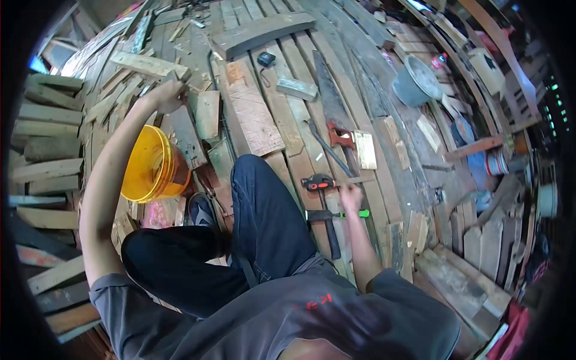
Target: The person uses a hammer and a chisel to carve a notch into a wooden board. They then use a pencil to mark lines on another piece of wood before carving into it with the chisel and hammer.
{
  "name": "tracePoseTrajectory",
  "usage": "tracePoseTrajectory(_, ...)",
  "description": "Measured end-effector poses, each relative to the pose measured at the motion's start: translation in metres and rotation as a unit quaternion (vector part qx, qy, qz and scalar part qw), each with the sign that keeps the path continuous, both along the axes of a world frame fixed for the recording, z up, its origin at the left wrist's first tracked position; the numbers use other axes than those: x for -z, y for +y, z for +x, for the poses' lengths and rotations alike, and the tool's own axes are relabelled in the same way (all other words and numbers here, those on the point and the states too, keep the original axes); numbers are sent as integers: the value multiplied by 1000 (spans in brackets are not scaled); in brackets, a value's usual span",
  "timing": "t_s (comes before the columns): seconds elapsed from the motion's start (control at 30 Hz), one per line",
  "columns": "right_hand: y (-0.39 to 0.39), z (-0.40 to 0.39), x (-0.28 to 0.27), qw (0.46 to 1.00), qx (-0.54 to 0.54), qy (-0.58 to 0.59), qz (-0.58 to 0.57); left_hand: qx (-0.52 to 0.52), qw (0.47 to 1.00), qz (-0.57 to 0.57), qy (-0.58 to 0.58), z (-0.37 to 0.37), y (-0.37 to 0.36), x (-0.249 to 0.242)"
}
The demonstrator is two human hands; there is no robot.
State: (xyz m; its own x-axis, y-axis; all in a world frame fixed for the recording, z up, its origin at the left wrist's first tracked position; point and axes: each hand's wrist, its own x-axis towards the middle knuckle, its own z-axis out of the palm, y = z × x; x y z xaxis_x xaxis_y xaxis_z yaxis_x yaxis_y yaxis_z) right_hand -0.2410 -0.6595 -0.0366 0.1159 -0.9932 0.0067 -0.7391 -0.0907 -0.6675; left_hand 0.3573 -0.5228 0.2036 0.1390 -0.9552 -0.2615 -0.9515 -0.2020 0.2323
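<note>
My left hand [171,96] is stretched out at the upper left, over wood scraps beside a pale plank [147,63]. Its fingers are bent together; whatever they hold is hidden. On the right, my right hand [350,199] is low over the floor with curled fingers, next to a black-and-orange tool handle [318,182] and a thin strip [359,179]. What it grips cannot be made out. Just below it lies a tool with a bright green end [363,213]. A black handle [333,240] lies nearby. A handsaw [341,133] with a red handle rests farther forward.
A yellow bucket [146,165] stands by my left leg. A board [249,108], a thick beam [264,35], a tape measure [266,59] and a pale block [364,150] lie ahead. A grey bucket [415,83] is at right. Stacked timber [48,171] lines the left.
</note>
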Motion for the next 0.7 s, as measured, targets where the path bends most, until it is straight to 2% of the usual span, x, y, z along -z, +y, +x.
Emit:
tracePoseTrajectory(0.03,3,12,-3,964,9,-74,256,-5,1000,0,20,-3,6,8)
tracePoseTrajectory(0.07,4,21,8,898,55,-143,413,-9,1000,-17,14,-13,11,15)
tracePoseTrajectory(0.1,11,32,-4,864,50,-182,468,1,1000,-17,22,-17,15,31)
tracePoseTrajectory(0.2,13,50,-6,847,72,-205,485,-9,1000,14,24,-45,18,70)
tracePoseTrajectory(0.23,10,55,-7,834,118,-204,499,-1,1000,-1,23,-53,22,88)
tracePoseTrajectory(0.27,8,54,3,837,132,-217,484,3,1000,-14,23,-61,30,103)
tracePoseTrajectory(0.33,-2,52,42,843,148,-240,458,-21,998,57,14,-91,42,98)
tracePoseTrajectory(0.37,0,55,43,844,166,-247,445,-13,998,47,35,-94,50,106)
tracePoseTrajectory(0.47,8,46,38,856,189,-306,372,-13,995,88,46,-100,62,111)
tracePoseTrajectory(0.5,10,44,40,873,215,-308,311,-23,995,80,49,-97,67,113)
tracePoseTrajectory(0.53,23,51,1,885,224,-305,270,-30,996,73,52,-94,70,119)
tracePoseTrajectory(0.6,36,46,-28,935,149,-209,246,-30,997,51,58,-91,74,137)
tracePoseTrajectory(0.67,49,45,-41,956,40,-245,154,-14,998,18,59,-82,75,151)
tracePoseTrajectory(0.7,54,47,-47,959,-16,-261,105,-17,997,41,64,-83,72,148)
